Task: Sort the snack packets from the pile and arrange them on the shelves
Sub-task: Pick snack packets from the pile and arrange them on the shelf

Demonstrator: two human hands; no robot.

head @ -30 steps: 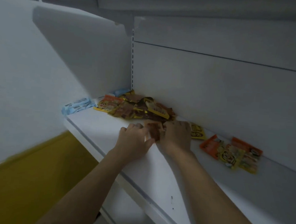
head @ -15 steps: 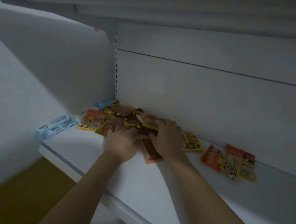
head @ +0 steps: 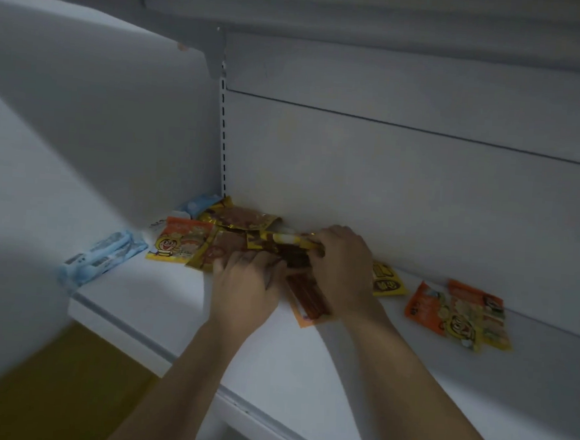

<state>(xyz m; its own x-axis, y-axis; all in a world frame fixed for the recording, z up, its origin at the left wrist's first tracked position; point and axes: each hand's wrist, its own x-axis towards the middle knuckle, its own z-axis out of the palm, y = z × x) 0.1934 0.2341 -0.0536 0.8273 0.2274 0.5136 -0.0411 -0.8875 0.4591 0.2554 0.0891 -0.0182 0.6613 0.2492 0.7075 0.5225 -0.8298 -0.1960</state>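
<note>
A pile of brown, gold and orange snack packets (head: 236, 230) lies in the back left corner of the white shelf (head: 159, 300). My left hand (head: 243, 285) rests on the pile's front edge, fingers curled over a brown packet. Beside it my right hand (head: 340, 268) grips a yellow-edged packet (head: 290, 239) at the top of the pile. A brown stick packet with an orange border (head: 309, 298) lies under and between my hands. A yellow packet (head: 387, 282) sits just right of my right hand. Further right lies a small group of orange and yellow packets (head: 457, 314).
Pale blue packets lie at the shelf's left end (head: 102, 261) and in the back corner (head: 198, 204). A white side panel (head: 100, 120) closes the left. Another shelf (head: 364, 15) hangs overhead. The yellow floor (head: 29, 390) shows below left.
Both hands moved back from the shelf's front part into the pile. The brown stick packet they held now lies under them. The right hand has taken hold of a yellow-edged packet.
</note>
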